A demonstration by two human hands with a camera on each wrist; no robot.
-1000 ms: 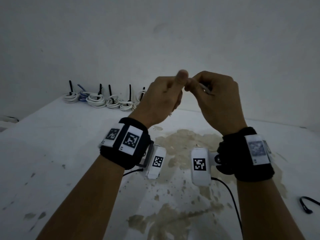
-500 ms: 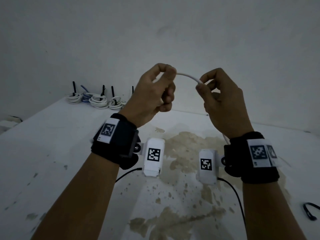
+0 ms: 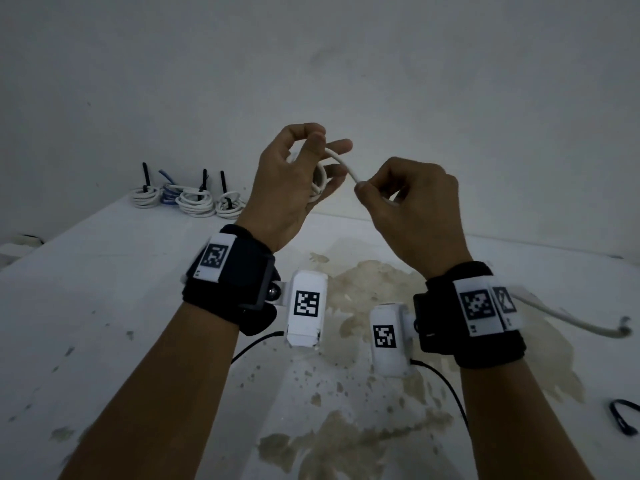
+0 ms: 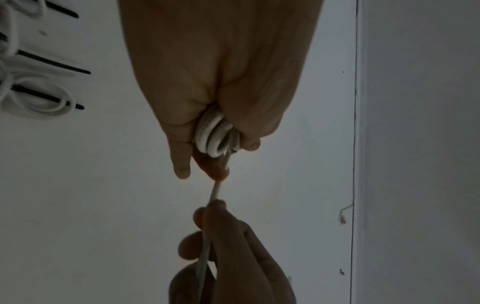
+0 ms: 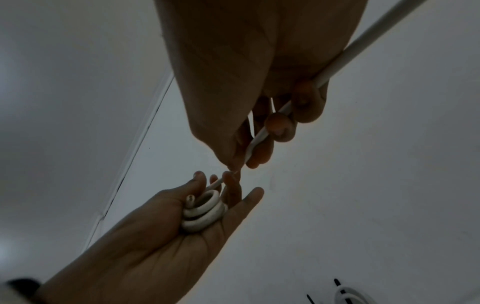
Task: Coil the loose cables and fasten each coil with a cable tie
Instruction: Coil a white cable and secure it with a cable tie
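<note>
While the left hand [image 3: 291,188] is gripping the white cable [image 3: 341,162] coil in curled fingers [image 5: 235,185], the right hand [image 3: 415,209] is pinching the strand just beside them, above the desk [image 3: 104,289].

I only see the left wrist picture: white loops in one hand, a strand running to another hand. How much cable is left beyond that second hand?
Observer: In the head view the white cable comes out past the wrist of the right hand, and its loose end shows further right.
Operator: Is a tie ready for it?
Observer: What looks like a black cable tie lies on the table at the right, with no hand on it.
Operator: Are the finished bundles all white?
Observer: No, one blue coil sits among the white coils at the back.
</note>
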